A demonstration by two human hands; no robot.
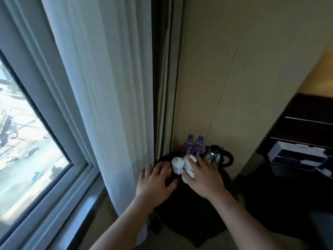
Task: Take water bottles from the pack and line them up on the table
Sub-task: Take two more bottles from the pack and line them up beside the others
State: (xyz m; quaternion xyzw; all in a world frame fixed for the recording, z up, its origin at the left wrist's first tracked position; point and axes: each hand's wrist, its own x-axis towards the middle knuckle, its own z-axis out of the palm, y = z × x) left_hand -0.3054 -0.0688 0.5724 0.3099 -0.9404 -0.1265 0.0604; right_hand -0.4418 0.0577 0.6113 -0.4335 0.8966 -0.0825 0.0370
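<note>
**Q:** Purple-capped bottles [193, 147]: where do they stand relative to each grip?

**A:** Upright, long axes vertical, side by side at the far edge of the dark round counter [201, 213], touching or nearly so. They lie beyond both hands, past the white cups [177, 166]. No pack wrapping can be made out.

**Q:** Which hand is nearer?

**A:** The right hand [205, 177]; its spread fingers rest on the cups just in front of the bottles, grasping nothing. The left hand [155, 184] is open too, lowered over a reddish object near the curtain [108, 105].

**Q:** Room to move?

**A:** Tight, by judgement: wall [252, 69] behind, kettle [216, 156] just right, cups in front. A reach from above looks clearest; the near counter offers open surface.
</note>
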